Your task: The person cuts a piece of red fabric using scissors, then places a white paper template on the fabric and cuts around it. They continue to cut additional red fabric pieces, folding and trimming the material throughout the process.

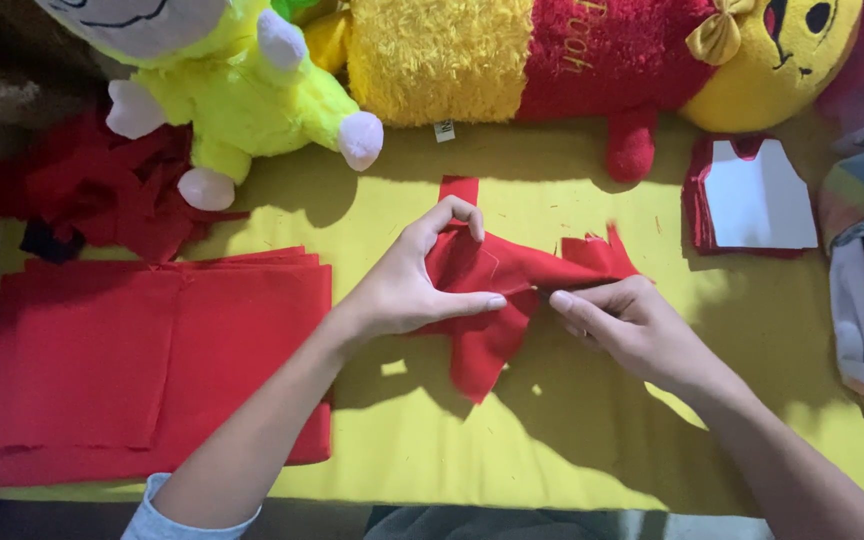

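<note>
Pinching a red fabric piece (497,290) mid-surface with my left hand (412,285), my right hand (627,320) gripping its right edge, cloth lying on the yellow desk (552,440), stacked red felt (142,360) to the left, plush toys (242,90) beyond.

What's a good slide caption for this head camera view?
Both hands, left hand and right hand, pinch a small red fabric piece on a yellow surface, beside stacked red felt sheets.
</note>
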